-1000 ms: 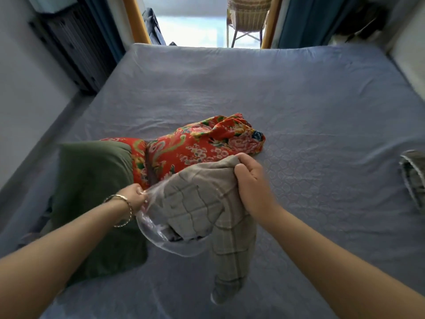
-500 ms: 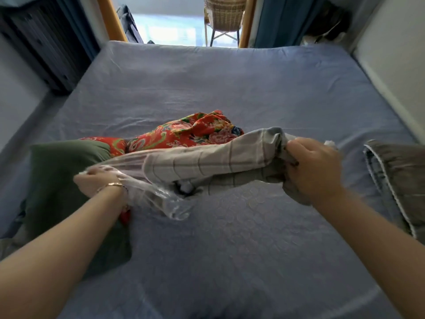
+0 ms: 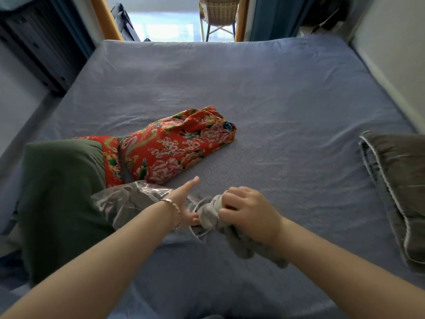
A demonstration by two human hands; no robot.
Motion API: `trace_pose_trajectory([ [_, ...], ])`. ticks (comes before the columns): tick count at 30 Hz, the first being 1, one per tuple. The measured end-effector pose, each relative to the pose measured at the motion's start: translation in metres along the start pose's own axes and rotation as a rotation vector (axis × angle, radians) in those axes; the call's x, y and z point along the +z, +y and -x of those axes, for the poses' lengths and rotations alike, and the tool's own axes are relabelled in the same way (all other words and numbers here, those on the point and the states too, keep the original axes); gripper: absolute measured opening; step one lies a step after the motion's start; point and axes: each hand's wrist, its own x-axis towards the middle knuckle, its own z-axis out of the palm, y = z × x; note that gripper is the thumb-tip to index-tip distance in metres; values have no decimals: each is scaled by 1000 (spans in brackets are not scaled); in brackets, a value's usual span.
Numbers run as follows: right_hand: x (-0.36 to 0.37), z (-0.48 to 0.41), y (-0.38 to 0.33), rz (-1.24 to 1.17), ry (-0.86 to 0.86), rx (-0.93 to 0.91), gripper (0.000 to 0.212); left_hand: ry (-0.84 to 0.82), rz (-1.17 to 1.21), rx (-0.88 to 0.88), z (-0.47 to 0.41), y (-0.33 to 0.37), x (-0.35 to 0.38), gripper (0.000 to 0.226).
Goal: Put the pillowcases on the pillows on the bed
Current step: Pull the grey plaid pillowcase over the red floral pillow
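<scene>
The right hand (image 3: 249,215) is closed in a fist round a bunched grey pillowcase (image 3: 241,248), low over the near middle of the bed (image 3: 264,95). The loose end of the cloth trails from under that wrist onto the sheet, toward the near side.

Just left of it, the left hand (image 3: 184,203) is open: the thumb points straight out to the far side, and the fingers (image 3: 193,219) reach flat across to touch the gathered end of the pillowcase. A thin bracelet (image 3: 171,203) sits on that wrist.

A clear plastic bag (image 3: 124,201) lies crumpled beneath the left wrist, with its left part draped on the edge of the green pillow (image 3: 62,192). I cannot tell whether the fingers are inside the mouth of the bag.

The green pillow is at the near left of the bed. A red floral bundle (image 3: 174,148) lies against its far right side and stretches toward the middle. At the right edge, well apart from the hands, is a brown pillow (image 3: 400,187) with white piping.

Past the far end of the bed, a wicker chair (image 3: 218,10) stands in the bright doorway.
</scene>
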Motion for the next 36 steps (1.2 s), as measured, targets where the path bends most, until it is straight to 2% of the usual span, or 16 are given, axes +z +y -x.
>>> trace_pose_trajectory([
  [2, -10, 13, -2, -39, -47, -94, 23, 47, -24, 69, -12, -5, 18, 20],
  [5, -25, 44, 2, -94, -279, -119, 22, 32, -153, 236, -11, -5, 48, 32],
  [8, -38, 71, 11, -243, -363, 252, 25, -116, -97, 287, 14, -2, 69, 30],
  [11, -45, 78, 28, -326, -117, 817, 39, -266, -166, 290, 28, 0, 77, 21],
  [13, -45, 68, 39, -317, -31, 895, 83, -355, -313, 274, 36, -9, 84, 27],
  [15, -41, 50, 43, -292, -87, 835, 99, -422, -428, 225, 39, -19, 93, 33],
  [17, -44, 24, 39, -356, -29, 897, 90, -392, -493, 211, 42, -20, 94, 40],
  [19, -46, 8, 37, -396, 142, 875, 48, -262, -542, 286, 44, -9, 87, 38],
  [20, -48, 2, 37, -319, 135, 842, 17, -154, -583, 389, 43, -4, 83, 41],
  [21, -48, -1, 40, -283, 48, 821, 11, -35, -637, 534, 40, 1, 77, 51],
  [22, -46, -5, 42, -293, -64, 879, 24, 44, -675, 701, 38, 2, 70, 61],
  [24, -45, -16, 44, -424, -152, 1104, 30, 14, -800, 916, 40, -7, 60, 68],
  [26, -45, -30, 45, -627, -119, 1247, 25, -123, -964, 956, 38, -26, 52, 84],
  [28, -54, -47, 43, -802, -96, 1308, 28, -103, -1087, 991, 26, -40, 45, 90],
  [33, -87, -52, 69, -686, -138, 1247, 15, 162, -1165, 977, 11, -41, 38, 11],
  [36, -99, -31, 98, -287, -230, 1184, 26, 209, -1134, 952, 12, -31, 41, 20],
])
